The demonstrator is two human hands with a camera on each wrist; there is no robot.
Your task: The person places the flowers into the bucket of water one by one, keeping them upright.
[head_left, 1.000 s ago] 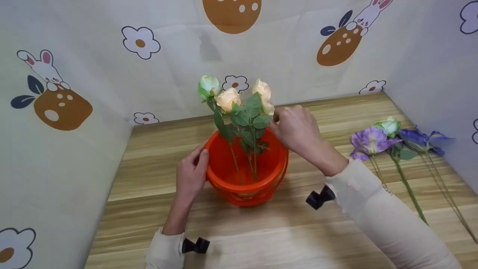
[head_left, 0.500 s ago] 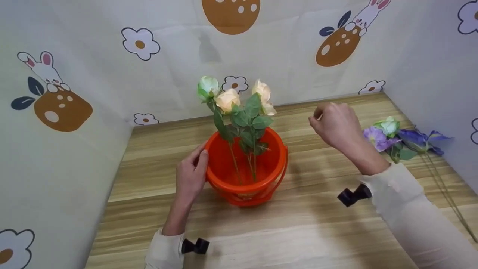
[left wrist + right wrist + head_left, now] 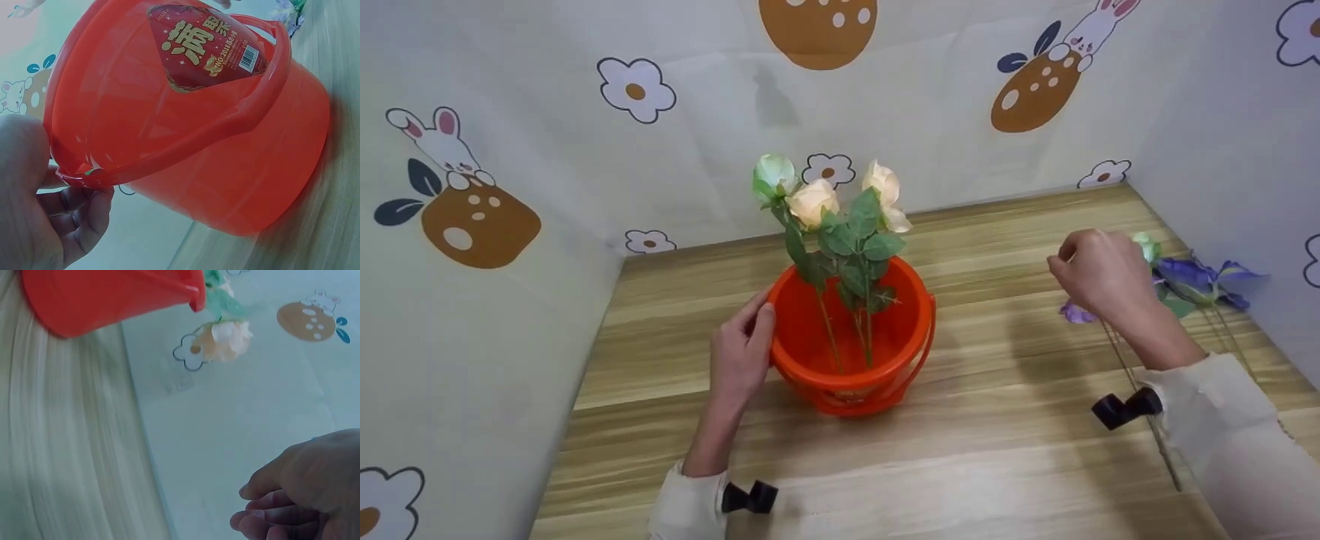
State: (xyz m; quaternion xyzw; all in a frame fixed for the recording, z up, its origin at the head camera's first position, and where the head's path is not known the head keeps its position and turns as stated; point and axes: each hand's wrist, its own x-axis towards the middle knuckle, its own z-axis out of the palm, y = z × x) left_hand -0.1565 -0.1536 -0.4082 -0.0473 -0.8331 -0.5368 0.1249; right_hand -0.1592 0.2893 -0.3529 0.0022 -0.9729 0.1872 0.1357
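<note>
An orange-red bucket (image 3: 911, 319) stands upright on the wooden table. My left hand (image 3: 740, 356) grips its left rim, and the left wrist view shows fingers (image 3: 93, 222) curled at the rim beside the handle's end. Inside the bucket lean a pale green rose (image 3: 775, 178) and peach roses (image 3: 812, 204) with leafy stems. Over at the right, my right hand (image 3: 1110, 274) hovers with loosely bent fingers and nothing in them. Below and behind it lie a purple flower (image 3: 1078, 312), mostly hidden, a blue-violet flower (image 3: 1189, 274) and a pale green flower (image 3: 1147, 246).
Patterned white sheeting (image 3: 697, 135) walls the table (image 3: 975, 465) at the back and both sides. Long stems (image 3: 1162, 450) run toward the front right, partly under my right forearm. The bucket's handle (image 3: 928, 345) hangs down on its right side.
My right hand has moved away from the peach rose at the bucket's right, rightward to above the flowers lying on the table. My left hand stays on the bucket.
</note>
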